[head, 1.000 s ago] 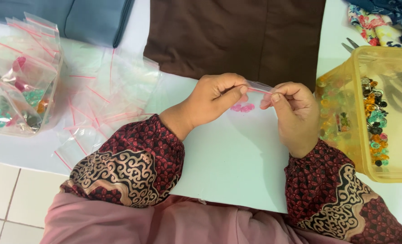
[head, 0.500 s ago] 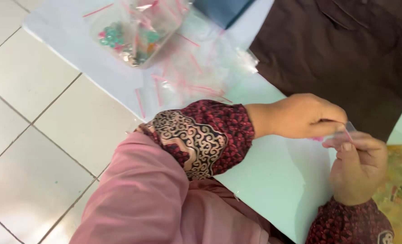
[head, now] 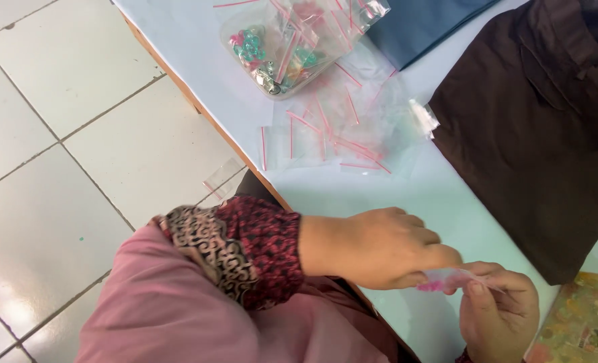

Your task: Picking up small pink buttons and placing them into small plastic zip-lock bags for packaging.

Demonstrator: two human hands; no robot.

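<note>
While my view has swung left since a second ago, both hands keep the same hold: left hand (head: 379, 247) and right hand (head: 497, 316) pinch the small bag (head: 450, 279) between them above the tabletop (head: 440, 202). Spare bags (head: 332, 131) lie well beyond the grip.

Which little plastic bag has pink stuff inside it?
The small bag pinched between the left hand and right hand. The empty bags lie flat on the table; the big bag holds mixed beads.
</note>
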